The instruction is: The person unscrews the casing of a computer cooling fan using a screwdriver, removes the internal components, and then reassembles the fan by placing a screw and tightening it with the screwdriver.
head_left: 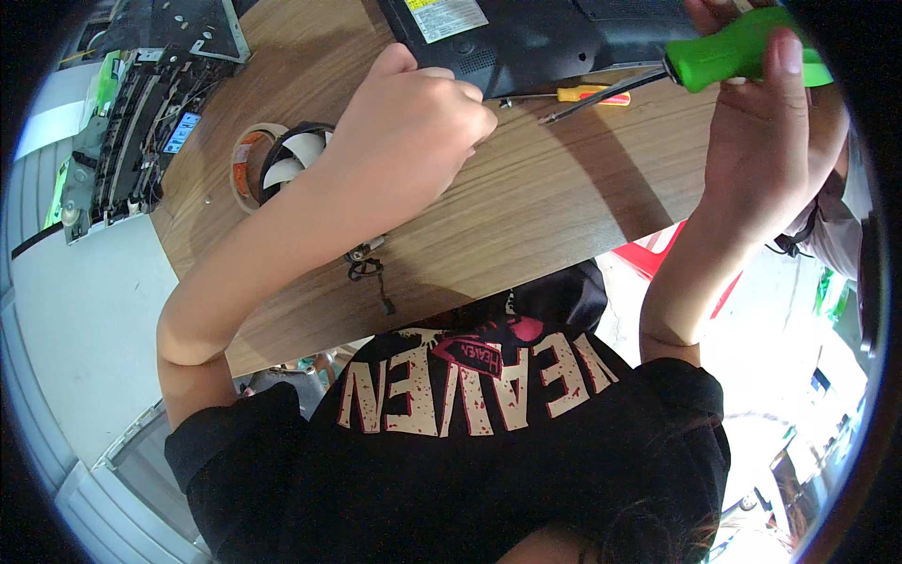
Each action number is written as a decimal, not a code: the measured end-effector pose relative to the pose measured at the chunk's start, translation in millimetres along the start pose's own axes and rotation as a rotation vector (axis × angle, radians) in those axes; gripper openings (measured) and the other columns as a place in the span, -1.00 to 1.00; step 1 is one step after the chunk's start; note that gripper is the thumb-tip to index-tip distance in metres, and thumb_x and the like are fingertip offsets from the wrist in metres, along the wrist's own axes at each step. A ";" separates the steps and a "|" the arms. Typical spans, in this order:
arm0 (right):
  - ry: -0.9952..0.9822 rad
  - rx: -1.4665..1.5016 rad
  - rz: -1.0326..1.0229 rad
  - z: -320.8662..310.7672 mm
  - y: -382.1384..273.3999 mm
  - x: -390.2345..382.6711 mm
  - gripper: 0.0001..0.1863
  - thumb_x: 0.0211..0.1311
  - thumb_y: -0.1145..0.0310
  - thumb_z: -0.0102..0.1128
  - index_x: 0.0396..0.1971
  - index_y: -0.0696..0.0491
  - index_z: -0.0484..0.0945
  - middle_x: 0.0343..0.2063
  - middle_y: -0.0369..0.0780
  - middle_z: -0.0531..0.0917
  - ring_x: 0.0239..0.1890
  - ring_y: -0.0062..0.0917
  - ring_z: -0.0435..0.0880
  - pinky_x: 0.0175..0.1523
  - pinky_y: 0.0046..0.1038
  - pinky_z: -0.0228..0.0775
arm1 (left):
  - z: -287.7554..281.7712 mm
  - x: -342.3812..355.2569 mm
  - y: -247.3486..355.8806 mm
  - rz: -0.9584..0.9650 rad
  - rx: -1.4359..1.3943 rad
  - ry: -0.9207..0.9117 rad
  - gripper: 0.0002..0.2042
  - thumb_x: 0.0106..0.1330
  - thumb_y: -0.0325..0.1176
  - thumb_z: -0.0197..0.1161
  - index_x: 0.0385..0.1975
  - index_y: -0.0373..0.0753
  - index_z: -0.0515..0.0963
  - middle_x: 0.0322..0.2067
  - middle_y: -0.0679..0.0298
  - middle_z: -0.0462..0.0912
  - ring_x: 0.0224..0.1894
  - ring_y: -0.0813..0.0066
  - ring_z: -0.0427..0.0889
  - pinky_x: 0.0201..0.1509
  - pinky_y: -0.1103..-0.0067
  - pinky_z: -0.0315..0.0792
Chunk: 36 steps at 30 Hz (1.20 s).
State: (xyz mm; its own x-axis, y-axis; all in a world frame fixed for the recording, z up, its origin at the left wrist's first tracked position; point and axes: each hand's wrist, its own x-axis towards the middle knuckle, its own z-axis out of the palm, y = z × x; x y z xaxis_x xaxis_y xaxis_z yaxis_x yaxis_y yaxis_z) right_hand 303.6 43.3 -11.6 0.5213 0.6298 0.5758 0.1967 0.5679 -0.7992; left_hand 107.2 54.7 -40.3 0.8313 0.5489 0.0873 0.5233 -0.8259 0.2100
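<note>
My right hand (763, 132), at the upper right, is wrapped round the green handle of a screwdriver (728, 56). Its dark shaft slants down to the left, and the tip is over the wooden table, apart from other things. My left hand (418, 117) is closed with its knuckles up, in front of the near edge of a black plastic casing (540, 42). What its curled fingers hold, if anything, is hidden. The casing carries a yellow and white label (446, 17). Along its near edge lies a small screwdriver with a yellow and red handle (594, 95).
On the wooden table (564, 226), a tape roll (246, 169) and a black and white round part (296, 155) lie beside my left forearm. A small part with a black cable (366, 268) is nearer me. Opened machinery (141, 132) stands at the left, a red stool (648, 252) below the right edge.
</note>
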 end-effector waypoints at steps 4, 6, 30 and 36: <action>-0.126 0.129 0.094 -12.9 4.0 3.3 -0.61 0.26 0.34 0.02 0.01 0.25 0.31 -0.18 -0.02 0.52 -0.26 -0.31 0.62 -0.16 -0.39 0.48 | -26.5 -9.8 2.2 -0.078 0.051 -0.029 -0.92 0.02 -0.40 0.27 -0.50 -0.20 0.55 -0.54 0.36 0.52 -0.34 0.39 0.52 -0.21 0.47 0.25; -0.186 0.226 0.153 -39.4 15.8 8.1 -0.64 0.32 0.50 -0.18 0.08 0.29 0.19 -0.01 0.13 0.40 -0.21 -0.09 0.54 -0.06 -0.10 0.39 | -50.0 -23.3 -1.1 -0.234 -0.047 0.102 -0.90 0.08 -0.41 0.24 -0.41 -0.22 0.59 -0.49 0.30 0.57 -0.30 0.41 0.55 -0.17 0.47 0.32; -1.124 -0.479 0.255 -7.6 -14.1 -43.7 -0.54 -0.10 0.49 0.37 -0.11 0.06 0.46 -0.33 -0.19 0.58 -0.25 -0.39 0.61 -0.13 -0.48 0.37 | -25.9 -112.3 10.9 -0.532 -0.325 0.263 0.11 -0.51 -0.13 0.58 0.27 -0.14 0.18 0.18 0.10 0.24 0.23 0.08 0.23 0.26 0.29 0.17; -1.097 -0.795 0.117 -22.5 -1.5 -50.1 -0.68 -0.14 0.48 0.34 -0.31 0.05 0.47 -0.37 -0.16 0.61 -0.30 -0.20 0.61 -0.28 -0.30 0.45 | -26.4 -110.3 10.1 -0.532 -0.184 0.159 0.15 -0.55 -0.05 0.55 0.28 -0.16 0.17 0.22 0.11 0.21 0.31 0.07 0.13 0.33 0.21 0.00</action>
State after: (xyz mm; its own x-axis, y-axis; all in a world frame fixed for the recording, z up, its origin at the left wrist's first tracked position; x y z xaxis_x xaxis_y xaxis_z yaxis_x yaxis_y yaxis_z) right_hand 295.8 -1.0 -43.1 -0.2822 0.9585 0.0398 0.8132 0.2610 -0.5202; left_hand 15.8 -10.8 -22.1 0.4173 0.9064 0.0656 0.8083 -0.4031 0.4291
